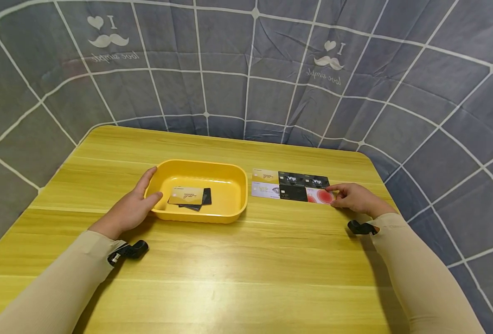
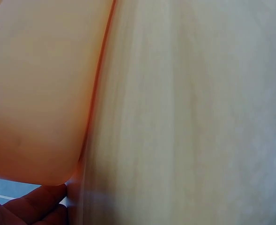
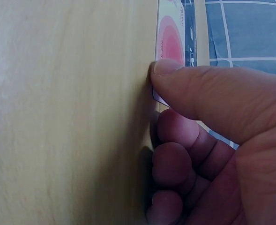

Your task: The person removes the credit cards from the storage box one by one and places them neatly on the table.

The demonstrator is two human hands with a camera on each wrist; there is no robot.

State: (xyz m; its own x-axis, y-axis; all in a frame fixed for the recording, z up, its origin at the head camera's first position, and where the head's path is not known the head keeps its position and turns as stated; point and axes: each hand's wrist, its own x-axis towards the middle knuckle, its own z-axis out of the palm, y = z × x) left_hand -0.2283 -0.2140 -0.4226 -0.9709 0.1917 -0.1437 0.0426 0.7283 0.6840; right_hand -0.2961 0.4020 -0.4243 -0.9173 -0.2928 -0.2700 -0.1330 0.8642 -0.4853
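My left hand point(image 1: 130, 208) grips the left end of a yellow plastic tray point(image 1: 204, 217), thumb over the rim and fingers along the outside. Inside the tray a gold card point(image 1: 185, 195) lies on top of black cards point(image 1: 207, 196). To the tray's right, several cards form two rows. At the near right corner is a white card with a red circle point(image 1: 320, 195); my right hand point(image 1: 356, 200) pinches its right end, the thumb point(image 3: 175, 77) on its near corner in the right wrist view. The right hand's other fingers are curled.
Beside the red-circle card lie a black VIP card point(image 1: 293, 193) and a silver card point(image 1: 263, 189). Behind them are a gold card point(image 1: 265, 176) and two black Vip cards point(image 1: 290, 178). A grey checked cloth point(image 1: 225, 93) hangs around the wooden table point(image 1: 213, 278).
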